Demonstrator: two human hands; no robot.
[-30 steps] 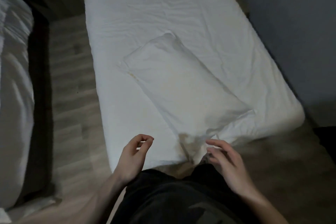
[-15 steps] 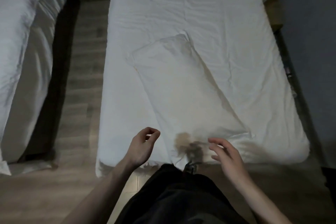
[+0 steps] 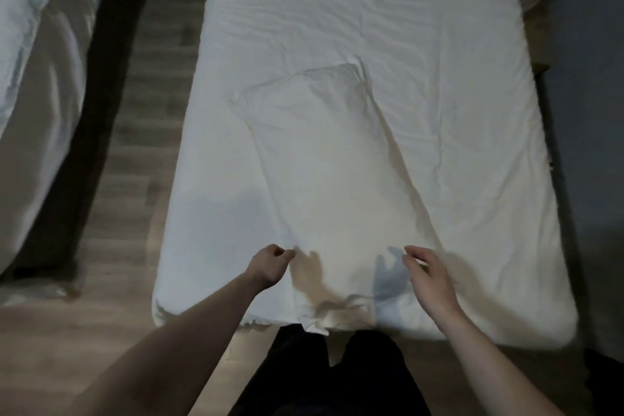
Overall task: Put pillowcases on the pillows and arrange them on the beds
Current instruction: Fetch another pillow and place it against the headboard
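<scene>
White cased pillow lying on the near bed, our two hands poised over its close end.

The long white fabric pillow (image 3: 324,172) lies flat on the white-sheeted single bed (image 3: 422,78), slightly angled, its near end reaching the bed's foot edge where a loose flap of case hangs over. Our left hand (image 3: 268,265) is curled almost into a fist at the pillow's near left edge; we cannot tell whether it pinches cloth. Our right hand (image 3: 427,275) hovers over the pillow's near right side, fingers spread and holding nothing. Left of the pillow's bed runs a strip of pale wood-plank floor (image 3: 148,132), then a second bed with rumpled white bedding (image 3: 37,71).
</scene>
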